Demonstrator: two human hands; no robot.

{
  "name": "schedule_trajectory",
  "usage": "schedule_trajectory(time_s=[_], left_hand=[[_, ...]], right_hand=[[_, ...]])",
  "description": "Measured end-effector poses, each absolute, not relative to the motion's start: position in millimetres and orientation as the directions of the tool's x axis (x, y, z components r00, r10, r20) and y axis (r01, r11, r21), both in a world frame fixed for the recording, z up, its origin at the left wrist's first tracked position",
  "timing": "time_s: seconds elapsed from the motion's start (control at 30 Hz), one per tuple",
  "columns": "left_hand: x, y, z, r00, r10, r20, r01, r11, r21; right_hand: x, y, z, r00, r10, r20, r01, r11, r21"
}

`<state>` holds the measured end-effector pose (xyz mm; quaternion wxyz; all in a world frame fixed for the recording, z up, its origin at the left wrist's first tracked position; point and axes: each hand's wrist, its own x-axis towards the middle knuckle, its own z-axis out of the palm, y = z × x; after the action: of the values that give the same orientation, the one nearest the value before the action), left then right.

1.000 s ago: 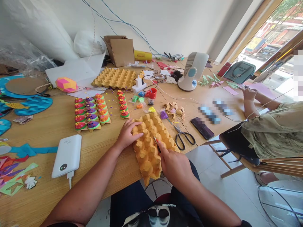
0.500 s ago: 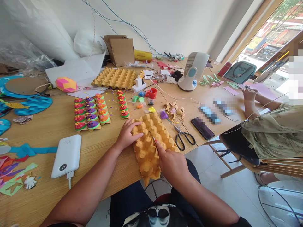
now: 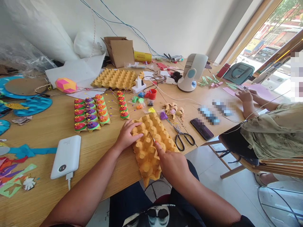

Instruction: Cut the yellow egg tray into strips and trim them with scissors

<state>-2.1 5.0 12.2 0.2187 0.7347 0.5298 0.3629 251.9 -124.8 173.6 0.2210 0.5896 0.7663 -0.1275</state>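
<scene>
A yellow-brown cardboard egg tray, bumps upward, lies at the table's front edge with its near end jutting out over it. My left hand grips the tray's left edge near the far corner, thumb and fingers around a bump. In my closed right hand is a small knife with a thin blade and some red showing at the handle. Its blade rests in a groove between the rows of bumps, and my index finger presses along it. How deep the tip sits is hidden.
Black-handled scissors and a phone lie to the right. Painted egg-tray strips stand to the left, behind a white power bank. Torn tray pieces, a fan and another egg tray are farther back. A co-worker's hands are at right.
The view has shifted very slightly. My hands, the knife and the egg tray hold nearly the same position. The co-worker's hands have moved a little to the left.
</scene>
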Motion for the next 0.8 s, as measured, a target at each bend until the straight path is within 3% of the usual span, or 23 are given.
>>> schedule_trajectory(time_s=[0.8], left_hand=[[-2.5, 4.8, 10.6, 0.173, 0.937, 0.303, 0.609, -0.343, 0.715]], right_hand=[[253.2, -132.5, 168.5, -0.194, 0.848, -0.493, 0.963, 0.261, 0.071]])
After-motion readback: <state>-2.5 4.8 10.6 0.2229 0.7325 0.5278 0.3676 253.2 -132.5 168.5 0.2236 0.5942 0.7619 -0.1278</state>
